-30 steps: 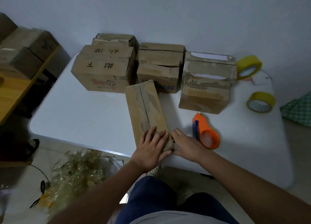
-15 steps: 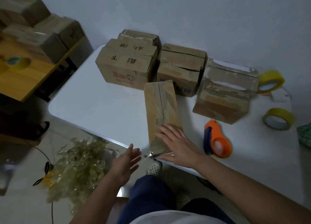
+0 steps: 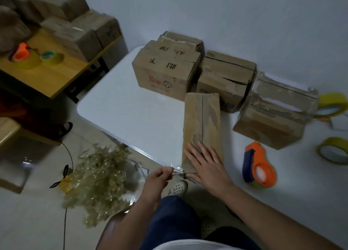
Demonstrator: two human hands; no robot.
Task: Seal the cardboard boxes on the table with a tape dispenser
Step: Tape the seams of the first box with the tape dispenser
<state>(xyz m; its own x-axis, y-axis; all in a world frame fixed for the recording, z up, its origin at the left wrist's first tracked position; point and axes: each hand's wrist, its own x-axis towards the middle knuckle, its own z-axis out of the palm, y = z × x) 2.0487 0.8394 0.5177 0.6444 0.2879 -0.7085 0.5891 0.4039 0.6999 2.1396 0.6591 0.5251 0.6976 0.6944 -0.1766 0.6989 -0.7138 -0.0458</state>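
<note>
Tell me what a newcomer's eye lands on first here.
The long box lying at the table's near edge, with the right hand flat on its near end and the left hand pinching a clear tape strip off that end. Then the orange dispenser to its right, and the boxes along the wall.

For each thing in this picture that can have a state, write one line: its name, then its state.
long box: lying flat, top seam shut
tape strip: clear, at the box's near end
left hand: pinches the tape strip
right hand: flat, pressing the long box
tape dispenser: resting on the white table, untouched
back boxes: flaps down, torn tops
</note>
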